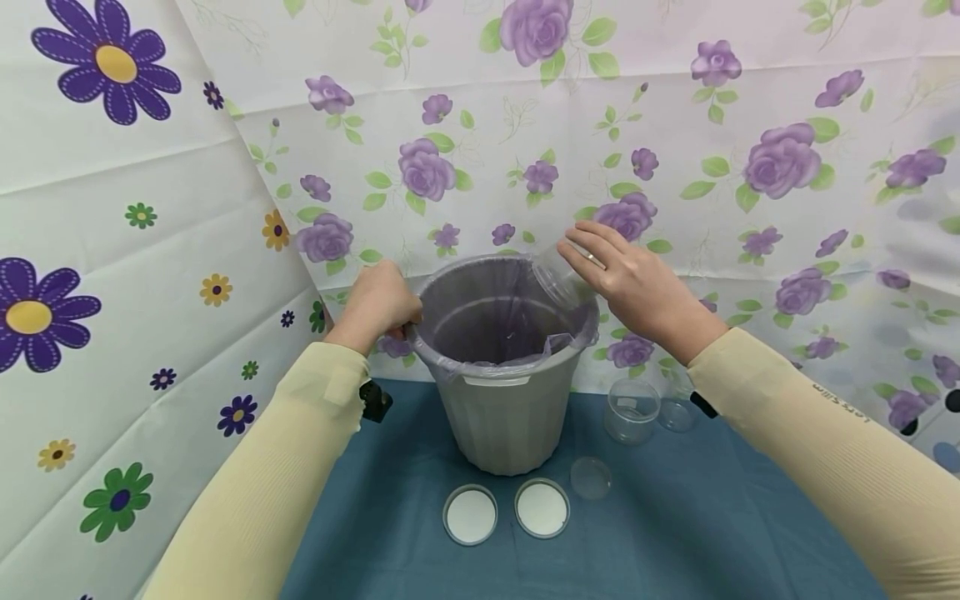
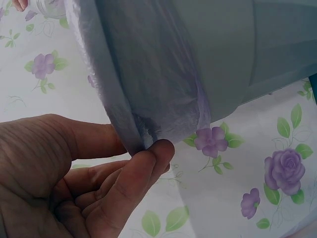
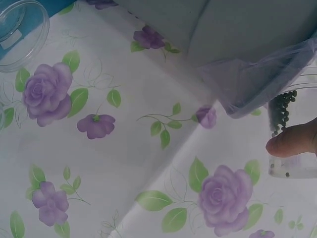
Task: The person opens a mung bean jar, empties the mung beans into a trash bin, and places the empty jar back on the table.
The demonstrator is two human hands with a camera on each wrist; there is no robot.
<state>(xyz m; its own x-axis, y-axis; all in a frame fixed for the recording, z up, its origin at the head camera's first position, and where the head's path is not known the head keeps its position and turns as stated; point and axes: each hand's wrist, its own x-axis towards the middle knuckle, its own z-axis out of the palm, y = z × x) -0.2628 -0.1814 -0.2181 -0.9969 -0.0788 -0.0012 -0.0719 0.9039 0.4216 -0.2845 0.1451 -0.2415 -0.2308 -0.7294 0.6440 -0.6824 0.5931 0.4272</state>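
Observation:
A grey trash bin stands upright, lined with a thin translucent purple trash bag folded over its rim. At the rim's left side my left hand pinches the bag-covered edge between thumb and fingers. Over the right side of the opening, my right hand grips a clear plastic jar, tilted with its mouth towards the inside of the bin. Small dark round grains show inside the jar in the right wrist view, and my thumb presses on its wall.
Two round white-topped lids lie on the blue cloth before the bin, beside a clear disc. Right of the bin stand a clear jar and another clear container. Flowered sheeting hangs close behind.

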